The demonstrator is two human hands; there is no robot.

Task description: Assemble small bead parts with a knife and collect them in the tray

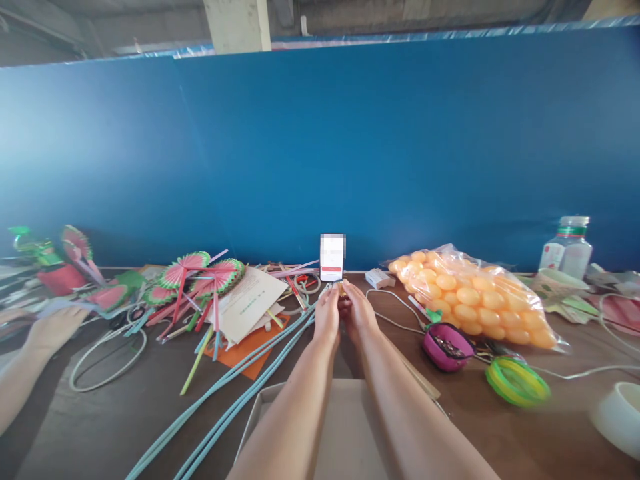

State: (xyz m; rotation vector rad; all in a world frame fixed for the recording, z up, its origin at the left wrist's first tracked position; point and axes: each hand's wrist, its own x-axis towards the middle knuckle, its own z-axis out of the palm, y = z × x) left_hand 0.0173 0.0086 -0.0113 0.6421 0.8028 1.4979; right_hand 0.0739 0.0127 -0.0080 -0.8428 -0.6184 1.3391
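Note:
Both my arms reach straight forward over the table. My left hand (327, 313) and my right hand (359, 310) are close together, fingers curled inward. Between the fingertips shows a small brownish thing, too small to name. Just beyond the hands a phone (331, 259) stands upright near the blue wall, its screen lit and partly blurred. Whether my fingers touch the phone cannot be made out. Light blue tubes or cords (260, 367) run past my left hand. Below my forearms lies a shallow pale box or tray (350, 427).
Leftward lie watermelon-patterned paper fans (185, 270), a white paper (253, 300) and an orange sheet (250, 353). Another person's hand (60, 327) is at far left. Rightward are a bag of orange balls (470, 293), a purple pouch (449, 347), green-yellow rings (517, 381) and a bottle (566, 248).

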